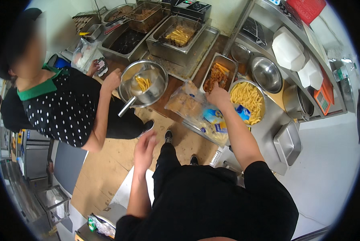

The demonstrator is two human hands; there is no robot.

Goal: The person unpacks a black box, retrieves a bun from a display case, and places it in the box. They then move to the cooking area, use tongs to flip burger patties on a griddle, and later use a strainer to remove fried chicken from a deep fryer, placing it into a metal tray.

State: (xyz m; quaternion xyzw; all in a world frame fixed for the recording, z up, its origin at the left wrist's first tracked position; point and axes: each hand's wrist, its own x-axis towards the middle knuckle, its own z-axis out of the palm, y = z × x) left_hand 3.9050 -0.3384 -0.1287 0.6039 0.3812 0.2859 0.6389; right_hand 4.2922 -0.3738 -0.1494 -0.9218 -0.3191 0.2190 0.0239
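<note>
My right hand reaches over the near end of a rectangular steel pan. Its fingertips are at the saucy, reddish-brown fried pieces inside; whether they pinch any is hidden. Some orange fries lie at the pan's far end. Just right of that hand stands a round steel bowl heaped with pale yellow fries. Under my right forearm lie plastic bags of frozen food, one with blue printing. My left hand hangs above the floor, blurred, empty, fingers apart.
At left, a co-worker's hand is beside a steel bowl with a handled pan and a few fries in it. Behind are two fryers, one holding a basket of fries. An empty steel bowl and rectangular pan stand right.
</note>
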